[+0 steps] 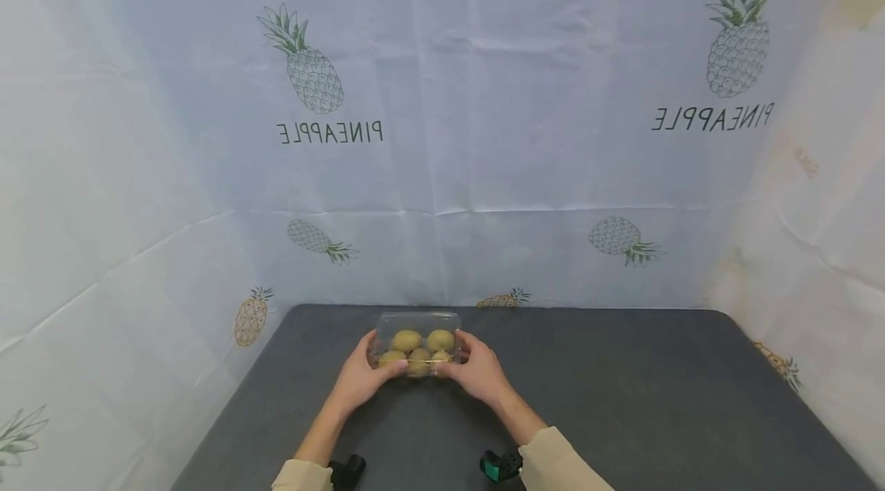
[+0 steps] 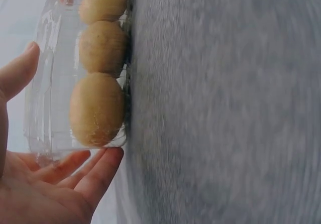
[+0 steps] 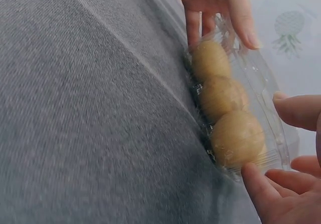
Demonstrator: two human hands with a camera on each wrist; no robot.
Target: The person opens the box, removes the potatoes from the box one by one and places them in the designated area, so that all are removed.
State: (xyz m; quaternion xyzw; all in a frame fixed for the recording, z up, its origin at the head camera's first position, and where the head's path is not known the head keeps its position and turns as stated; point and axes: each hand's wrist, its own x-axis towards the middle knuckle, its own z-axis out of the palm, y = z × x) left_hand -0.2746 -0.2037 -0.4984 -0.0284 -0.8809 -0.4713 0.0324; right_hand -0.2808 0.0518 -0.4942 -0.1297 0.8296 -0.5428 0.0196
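A clear plastic box (image 1: 419, 319) with a lid lies between both hands near the table's far edge. Inside are several yellow-brown, egg-shaped fruits (image 1: 406, 341), three of them in a row along the near side (image 2: 98, 108). My left hand (image 1: 359, 382) holds the box's left end, fingers at the end wall and thumb toward the front. At the opposite end, my right hand (image 1: 482, 377) holds it in the same way, its fingertips against the end wall (image 3: 246, 170) in the right wrist view. Whether the box's base touches the table, I cannot tell.
The dark grey table (image 1: 657, 399) stretches to both sides and toward me. Behind it hangs a pale cloth (image 1: 484, 130) printed with pineapples, which also closes off the left and right sides. Black straps (image 1: 349, 470) sit at the wrists.
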